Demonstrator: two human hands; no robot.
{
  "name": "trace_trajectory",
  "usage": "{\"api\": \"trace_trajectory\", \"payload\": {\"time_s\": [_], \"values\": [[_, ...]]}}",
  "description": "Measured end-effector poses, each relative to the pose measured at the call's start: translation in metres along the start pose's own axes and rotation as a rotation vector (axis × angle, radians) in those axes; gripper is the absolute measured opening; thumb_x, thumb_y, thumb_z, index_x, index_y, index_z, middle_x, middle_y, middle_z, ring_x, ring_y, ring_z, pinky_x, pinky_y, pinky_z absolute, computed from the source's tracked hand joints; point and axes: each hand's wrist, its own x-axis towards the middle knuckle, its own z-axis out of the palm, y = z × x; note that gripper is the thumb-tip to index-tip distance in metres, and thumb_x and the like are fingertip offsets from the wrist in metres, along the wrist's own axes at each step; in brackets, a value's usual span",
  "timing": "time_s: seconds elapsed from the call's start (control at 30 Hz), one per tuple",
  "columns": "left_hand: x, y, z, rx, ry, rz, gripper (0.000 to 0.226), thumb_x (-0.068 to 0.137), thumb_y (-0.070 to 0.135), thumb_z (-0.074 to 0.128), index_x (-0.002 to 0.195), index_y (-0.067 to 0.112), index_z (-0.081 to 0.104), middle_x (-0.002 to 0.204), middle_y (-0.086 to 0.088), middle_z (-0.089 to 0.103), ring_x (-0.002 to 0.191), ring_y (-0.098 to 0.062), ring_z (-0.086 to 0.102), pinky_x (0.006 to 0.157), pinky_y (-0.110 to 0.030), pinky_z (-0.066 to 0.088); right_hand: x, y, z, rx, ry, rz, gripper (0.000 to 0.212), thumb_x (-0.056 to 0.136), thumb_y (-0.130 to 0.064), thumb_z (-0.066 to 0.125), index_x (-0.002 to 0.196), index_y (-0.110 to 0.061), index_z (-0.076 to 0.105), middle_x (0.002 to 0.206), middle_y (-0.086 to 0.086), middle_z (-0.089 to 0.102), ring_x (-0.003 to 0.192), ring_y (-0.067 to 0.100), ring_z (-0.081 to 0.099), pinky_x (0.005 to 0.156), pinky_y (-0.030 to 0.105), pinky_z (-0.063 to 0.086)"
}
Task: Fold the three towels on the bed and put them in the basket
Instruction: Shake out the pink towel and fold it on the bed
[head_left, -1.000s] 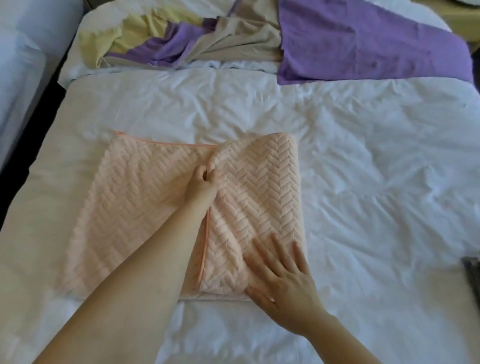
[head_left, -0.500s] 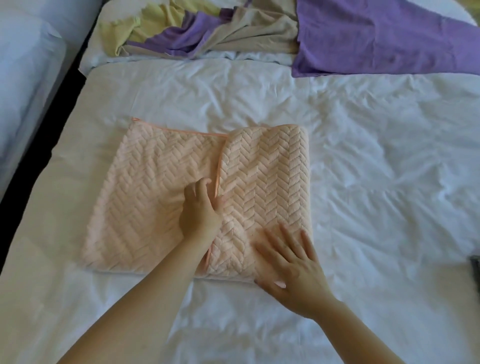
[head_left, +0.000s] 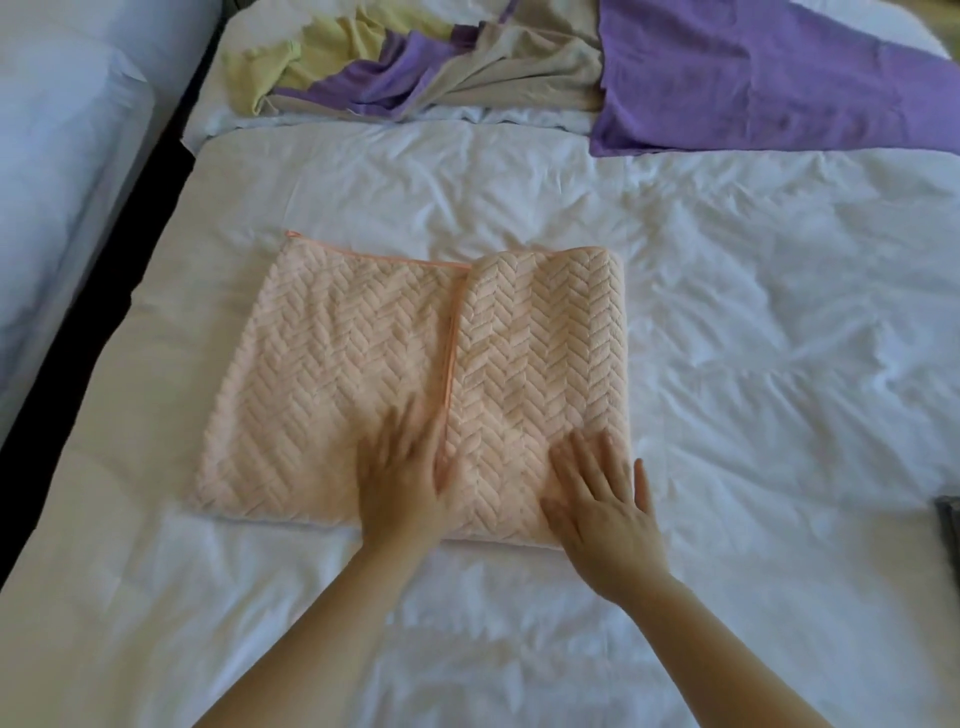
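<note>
**Flap may slide crooked**

My left hand (head_left: 405, 478) and right hand (head_left: 602, 499) lie flat, gripping nothing, on the peach herringbone plush towel (head_left: 353, 353), half-folded on the white crumpled bed (head_left: 779, 364). Uneven pressing on this soft bed could shift the flap crooked.

This is a bedroom. A wide bed (head_left: 779, 364) under rumpled white bedding fills nearly the whole view. At 9 o'clock a second bed (head_left: 62, 182) with pale covers stands alongside it, and a narrow dark gap (head_left: 104, 322) runs between the two. Loose laundry lies heaped toward 12 o'clock: a purple cloth (head_left: 753, 88), a yellow cloth (head_left: 291, 67) and a beige cloth (head_left: 519, 67). A peach towel (head_left: 353, 364) lies partly folded at the bed's middle. Whether this is a home or a guest room, I cannot tell.
</note>
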Motion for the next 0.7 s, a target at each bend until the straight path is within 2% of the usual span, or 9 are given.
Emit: {"api": "trace_trajectory", "payload": {"time_s": [0.07,0.13,0.2,0.3,0.37,0.47,0.53,0.6,0.7], "values": [[-0.006,-0.022,-0.014,-0.138,0.29,-0.256,0.06,0.086,0.042,0.058,0.136,0.01,0.048,0.149,-0.016,0.038,0.137,-0.036,0.034,0.109,-0.053,0.026,0.004,-0.006,0.0,-0.024,0.025,0.019,0.063,0.093,-0.061,0.004,0.149,-0.031,-0.004,0.158,-0.012,-0.011,0.142,0.012,-0.026,0.116,0.043,-0.017],[-0.012,-0.054,-0.026,-0.282,0.482,-0.655,0.067,0.082,0.033,0.069,0.137,0.006,0.043,0.149,-0.021,0.033,0.135,-0.042,0.033,0.107,-0.054,0.028,0.012,-0.019,-0.003,-0.034,0.068,-0.024,0.062,0.095,-0.059,0.006,0.149,-0.03,0.0,0.158,-0.01,-0.007,0.145,0.014,-0.021,0.116,0.043,-0.016],[-0.02,-0.087,-0.033,-0.428,0.474,-0.967,0.076,0.081,0.03,0.073,0.142,0.008,0.034,0.151,-0.02,0.027,0.135,-0.041,0.032,0.108,-0.051,0.03,0.021,-0.035,0.001,-0.058,0.032,-0.138,0.06,0.095,-0.06,0.002,0.148,-0.034,-0.006,0.157,-0.012,-0.013,0.144,0.015,-0.023,0.116,0.044,-0.017],[-0.027,-0.119,-0.038,-0.922,0.48,-1.107,0.079,0.081,0.033,0.075,0.139,0.003,0.03,0.138,-0.016,0.044,0.122,-0.032,0.05,0.1,-0.044,0.045,0.033,-0.058,0.02,-0.106,-0.078,-0.262,0.06,0.092,-0.063,-0.003,0.146,-0.039,-0.016,0.155,-0.014,-0.024,0.139,0.013,-0.034,0.112,0.041,-0.024],[-0.029,-0.126,-0.046,-1.297,0.46,-1.158,0.07,0.082,0.038,0.073,0.134,0.005,0.041,0.132,-0.011,0.055,0.111,-0.021,0.061,0.087,-0.036,0.054,0.038,-0.062,0.033,-0.157,-0.134,-0.273,0.062,0.09,-0.061,-0.007,0.145,-0.036,-0.02,0.154,-0.013,-0.027,0.136,0.012,-0.038,0.112,0.042,-0.024],[-0.025,-0.124,-0.064,-1.599,0.417,-0.976,0.029,0.089,0.029,0.066,0.115,0.016,0.062,0.122,-0.007,0.066,0.102,-0.015,0.067,0.073,-0.025,0.055,0.044,-0.06,0.037,-0.147,-0.171,-0.248,0.064,0.088,-0.063,-0.006,0.144,-0.037,-0.021,0.153,-0.016,-0.027,0.136,0.009,-0.037,0.114,0.042,-0.02],[-0.017,-0.112,-0.076,-1.494,0.391,-0.778,0.038,0.086,0.024,0.067,0.122,0.014,0.059,0.125,-0.008,0.064,0.111,-0.018,0.063,0.088,-0.032,0.054,0.047,-0.062,0.027,-0.011,-0.197,-0.249,0.064,0.091,-0.063,0.009,0.148,-0.039,-0.007,0.152,-0.022,-0.019,0.139,0.004,-0.03,0.116,0.039,-0.017],[-0.007,-0.089,-0.089,-1.236,0.337,-0.559,0.052,0.078,0.027,0.068,0.126,0.014,0.054,0.124,0.001,0.063,0.115,-0.01,0.059,0.099,-0.029,0.047,0.047,-0.064,0.011,0.276,-0.205,-0.179,0.055,0.094,-0.055,0.029,0.147,-0.038,0.023,0.15,-0.027,0.004,0.144,0.002,-0.007,0.118,0.036,-0.005],[0.007,-0.03,-0.105,-1.051,0.167,-0.103,0.037,0.084,0.021,0.062,0.118,0.033,0.051,0.113,0.027,0.061,0.108,0.01,0.054,0.088,-0.006,0.039,0.044,-0.06,-0.023,0.948,-0.145,0.207,0.037,0.092,-0.048,0.048,0.123,-0.033,0.061,0.131,-0.021,0.053,0.13,0.011,0.044,0.108,0.033,0.03]]}}
